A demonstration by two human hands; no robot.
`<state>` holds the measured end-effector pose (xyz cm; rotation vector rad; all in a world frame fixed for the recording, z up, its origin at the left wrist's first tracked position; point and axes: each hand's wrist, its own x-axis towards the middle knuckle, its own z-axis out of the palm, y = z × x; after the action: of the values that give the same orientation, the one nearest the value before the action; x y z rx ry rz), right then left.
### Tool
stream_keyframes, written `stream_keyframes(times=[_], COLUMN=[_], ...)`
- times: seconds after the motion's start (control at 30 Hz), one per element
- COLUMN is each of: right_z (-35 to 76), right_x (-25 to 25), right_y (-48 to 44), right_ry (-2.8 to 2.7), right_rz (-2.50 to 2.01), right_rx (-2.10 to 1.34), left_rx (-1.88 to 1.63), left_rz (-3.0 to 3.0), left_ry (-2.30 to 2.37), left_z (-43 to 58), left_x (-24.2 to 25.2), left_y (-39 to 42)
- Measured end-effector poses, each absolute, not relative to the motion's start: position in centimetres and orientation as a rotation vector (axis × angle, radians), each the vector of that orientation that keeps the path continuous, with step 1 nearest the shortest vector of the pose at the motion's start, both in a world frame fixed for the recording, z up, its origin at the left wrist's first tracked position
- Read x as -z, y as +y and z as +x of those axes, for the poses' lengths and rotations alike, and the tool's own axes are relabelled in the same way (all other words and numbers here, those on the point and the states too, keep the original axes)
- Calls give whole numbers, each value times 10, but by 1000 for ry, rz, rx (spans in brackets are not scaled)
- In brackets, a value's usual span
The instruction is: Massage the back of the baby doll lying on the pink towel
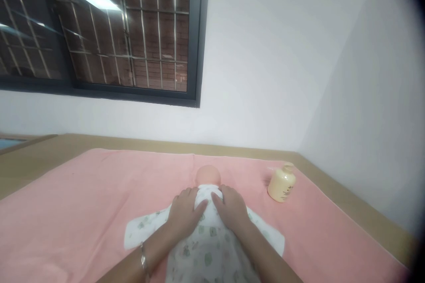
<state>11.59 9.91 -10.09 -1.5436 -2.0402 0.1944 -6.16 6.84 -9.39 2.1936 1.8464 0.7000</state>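
A baby doll (207, 230) with a smooth bald head lies on a pink blanket (83, 199), its head pointing away from me. It wears a white garment with a green print, the sleeves spread out to both sides. I cannot make out its face. My left hand (186, 210) is on the doll's left-side shoulder in the view, fingers curled over it and thumb on the upper torso. On the other shoulder my right hand (232, 208) has the same hold, its thumb near the neckline. The fingertips of both hands are partly hidden.
A cream-coloured bottle (281, 183) stands on the blanket to the right of the doll. Beyond the blanket runs a wooden edge (159, 145) along a white wall (259, 62). A dark-framed window (133, 31) with metal bars is at the upper left.
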Motion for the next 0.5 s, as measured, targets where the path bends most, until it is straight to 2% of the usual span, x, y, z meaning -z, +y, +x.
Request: stream_keyframes(times=[0.33, 0.5], right_z=[117, 119], right_x=[99, 85], right_y=[97, 96], right_ry=[-2069, -2225], right_rz=[-1529, -1546], right_rx=[-221, -115], left_rx=[-784, -848], left_rz=[2324, 2586], left_ry=[1807, 1254], left_z=[-51, -23], left_x=[87, 100], left_y=[50, 26])
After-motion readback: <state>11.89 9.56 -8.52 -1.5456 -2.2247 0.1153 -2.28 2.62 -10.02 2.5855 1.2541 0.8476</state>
